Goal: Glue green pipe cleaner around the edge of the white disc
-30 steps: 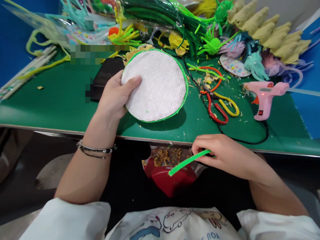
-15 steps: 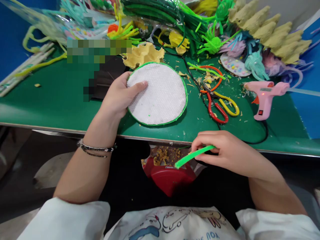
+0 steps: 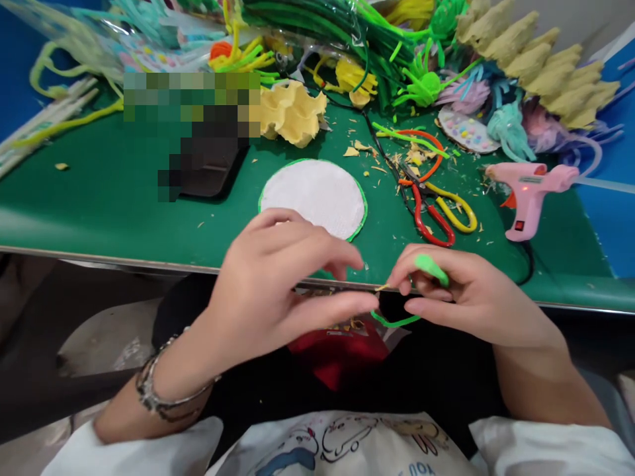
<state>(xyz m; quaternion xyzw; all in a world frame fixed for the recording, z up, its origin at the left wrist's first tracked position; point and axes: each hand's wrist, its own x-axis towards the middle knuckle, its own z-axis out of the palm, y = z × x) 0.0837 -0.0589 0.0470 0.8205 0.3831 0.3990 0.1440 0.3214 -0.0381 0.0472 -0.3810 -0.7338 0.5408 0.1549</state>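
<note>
The white disc [image 3: 317, 192] with a green edge lies on the green table, partly behind my left hand [image 3: 297, 277]. That hand is raised over the table's front edge, thumb and fingers apart, with nothing between them. Just right of its fingertips, my right hand [image 3: 436, 291] has bent fingers around a bright green fuzzy stem [image 3: 431, 270]. A thin green loop [image 3: 394, 322] hangs below the right hand, and a small yellowish tip pokes out at its fingertips.
Scissors with red and yellow handles [image 3: 434, 221] and a pink glue gun [image 3: 528, 198] lie to the right. A dark tray [image 3: 213, 158] and an egg-carton piece [image 3: 295, 112] are behind the disc. Pipe cleaners [image 3: 317, 33] crowd the back. A red container [image 3: 337, 354] sits below the edge.
My left hand has let go of the white disc, which now lies on the table, and has moved down and right toward my right hand. The green stem has turned in my right hand.
</note>
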